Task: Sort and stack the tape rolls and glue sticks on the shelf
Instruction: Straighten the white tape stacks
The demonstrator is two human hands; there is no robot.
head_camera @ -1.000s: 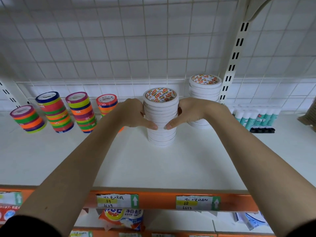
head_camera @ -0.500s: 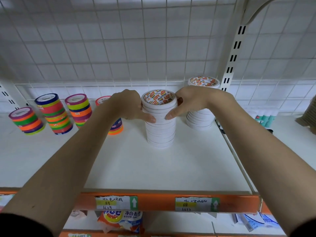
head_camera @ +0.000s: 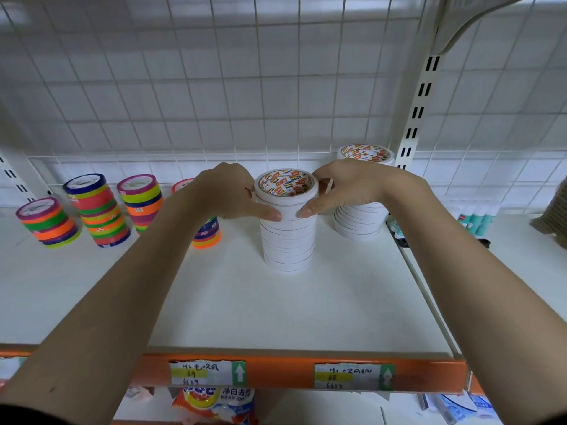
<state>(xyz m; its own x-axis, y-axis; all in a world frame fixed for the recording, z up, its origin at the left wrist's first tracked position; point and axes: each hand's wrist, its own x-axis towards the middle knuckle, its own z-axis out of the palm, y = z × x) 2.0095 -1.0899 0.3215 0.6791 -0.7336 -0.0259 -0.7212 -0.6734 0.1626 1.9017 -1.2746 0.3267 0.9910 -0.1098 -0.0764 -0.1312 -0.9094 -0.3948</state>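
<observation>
A tall stack of white tape rolls (head_camera: 288, 240) stands mid-shelf, its top roll showing an orange printed core. My left hand (head_camera: 227, 194) and my right hand (head_camera: 346, 188) grip the upper rolls from either side, thumbs meeting at the front. Behind the right hand stands a second white tape stack (head_camera: 362, 222). Stacks of coloured tape rolls (head_camera: 95, 210) line the left back of the shelf; one (head_camera: 208, 234) is partly hidden by my left forearm. Glue sticks (head_camera: 478, 222) stand at the right back, partly hidden by my right arm.
The white shelf (head_camera: 245, 308) has an orange front rail (head_camera: 276, 369) with price labels. A wire grid (head_camera: 245, 87) backs it, and a slotted upright (head_camera: 414, 118) stands at right. A brown object (head_camera: 552, 216) sits at far right. Packaged goods lie on the shelf below.
Both hands have slid up the white stack from its middle to its top rolls. The view has shifted closer and slightly left.
</observation>
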